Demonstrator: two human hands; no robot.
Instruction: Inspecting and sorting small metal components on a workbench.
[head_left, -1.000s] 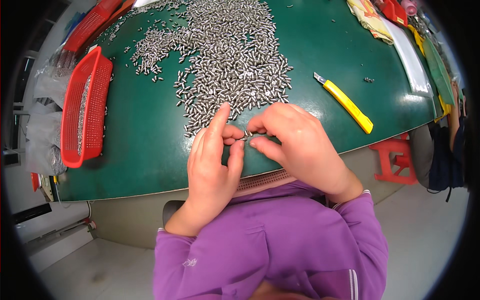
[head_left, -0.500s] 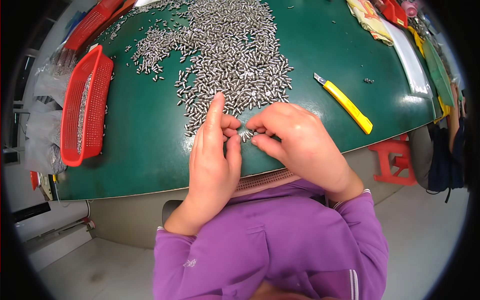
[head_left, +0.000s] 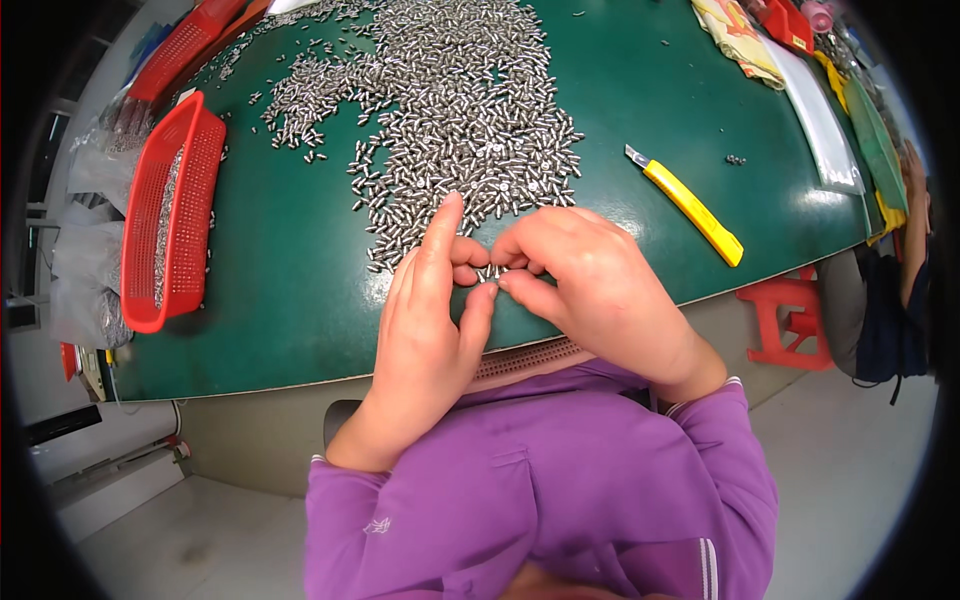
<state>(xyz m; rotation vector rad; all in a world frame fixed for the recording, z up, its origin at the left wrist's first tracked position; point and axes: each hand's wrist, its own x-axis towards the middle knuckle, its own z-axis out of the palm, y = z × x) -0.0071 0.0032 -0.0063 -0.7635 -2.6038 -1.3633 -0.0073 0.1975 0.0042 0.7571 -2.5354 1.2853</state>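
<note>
A few small bullet-shaped metal pins sit in the narrow gap where my hands meet, low on the green table. My left hand curls its thumb and lower fingers around one side of them, while its index finger points up toward the pile. From the other side, my right hand pinches at the same pins with thumb and fingertips. Fingers partly hide how many pins are gripped. Just beyond both hands spreads a large pile of the same silvery pins.
A red perforated basket with metal pieces inside stands at the left. To the right lies a yellow utility knife, blade exposed. Several dark bits rest beyond it. Clear plastic sheeting and a patterned cloth line the right edge.
My left thumb has moved up and right, closing in toward my right fingertips around the pins. The left index finger has shifted slightly right. My right hand has hardly moved.
</note>
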